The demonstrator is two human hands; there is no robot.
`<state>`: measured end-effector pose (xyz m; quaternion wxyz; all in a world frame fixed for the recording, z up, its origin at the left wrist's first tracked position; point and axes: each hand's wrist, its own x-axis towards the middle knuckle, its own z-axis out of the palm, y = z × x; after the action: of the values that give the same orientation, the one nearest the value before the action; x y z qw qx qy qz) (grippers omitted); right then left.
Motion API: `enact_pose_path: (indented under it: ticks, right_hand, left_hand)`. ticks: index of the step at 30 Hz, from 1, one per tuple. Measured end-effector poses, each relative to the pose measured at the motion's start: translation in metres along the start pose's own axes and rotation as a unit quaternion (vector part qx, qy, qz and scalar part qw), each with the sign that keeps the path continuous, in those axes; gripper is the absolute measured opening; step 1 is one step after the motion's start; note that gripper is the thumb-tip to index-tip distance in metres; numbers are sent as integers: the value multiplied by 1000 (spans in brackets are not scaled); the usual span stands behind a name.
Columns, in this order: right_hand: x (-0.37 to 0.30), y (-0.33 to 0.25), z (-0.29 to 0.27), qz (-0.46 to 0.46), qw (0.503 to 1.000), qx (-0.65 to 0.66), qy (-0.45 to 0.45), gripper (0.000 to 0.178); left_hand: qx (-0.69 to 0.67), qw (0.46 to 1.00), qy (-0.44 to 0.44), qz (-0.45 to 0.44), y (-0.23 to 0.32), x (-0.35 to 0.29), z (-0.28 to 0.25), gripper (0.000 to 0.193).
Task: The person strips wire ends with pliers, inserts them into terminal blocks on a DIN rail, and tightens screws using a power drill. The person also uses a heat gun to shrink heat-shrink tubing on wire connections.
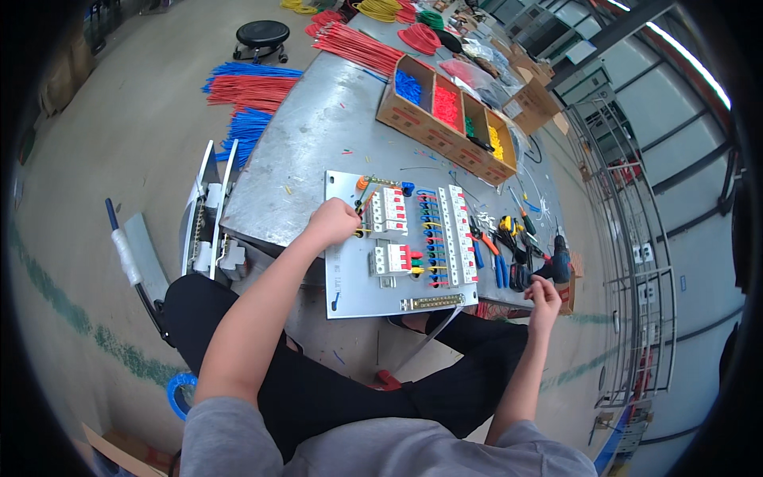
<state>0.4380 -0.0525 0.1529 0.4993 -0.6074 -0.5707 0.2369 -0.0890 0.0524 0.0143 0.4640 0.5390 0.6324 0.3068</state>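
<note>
A pale mounting panel (358,296) lies at the table's near edge, partly over my lap. It carries white circuit breakers (389,211) with red switches, a long breaker row (455,230), colored jumper wires (431,238) and a brass terminal bar (435,302). My left hand (334,222) is closed in a pinch beside the upper breakers, among short wires; what its fingertips grip is too small to tell. My right hand (544,304) hovers off the panel's right side, near the cordless drill (559,261). Its fingers are pinched together, and anything in them cannot be made out.
Pliers (501,270) and a screwdriver (528,222) lie right of the panel. A divided cardboard box (445,131) holds blue, red, green and yellow small parts. Red wire bundles (358,49) cover the table's far end. Metal panels (208,215) and a black stool (262,36) stand left.
</note>
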Motion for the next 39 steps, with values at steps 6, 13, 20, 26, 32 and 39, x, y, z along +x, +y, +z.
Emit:
enact_pose_path:
  ticks: [6,13,20,26,32,39]
  right_hand:
    - [20,66,-105,43,989,-24,138,21]
    - [40,162,-144,155,964,-65,205,64]
    - [78,165,-84,69,990,63,107,80]
    - [121,155,-60,79,944,175,267,27]
    - [110,68,-30,36,952,239,186,36]
    - [80,-176,51,205,932,200,-221,42]
  left_hand:
    - [15,999,21,-28,11,-3,4,26]
    - [-7,998,16,-64,8,3,15,23]
    - [-122,989,16,-80,-6,10,21,19]
    - [-52,993,52,-95,17,-4,33,21]
    - [-33,994,73,-78,10,-11,25,23]
    - [-55,995,43,-65,7,-6,25,20]
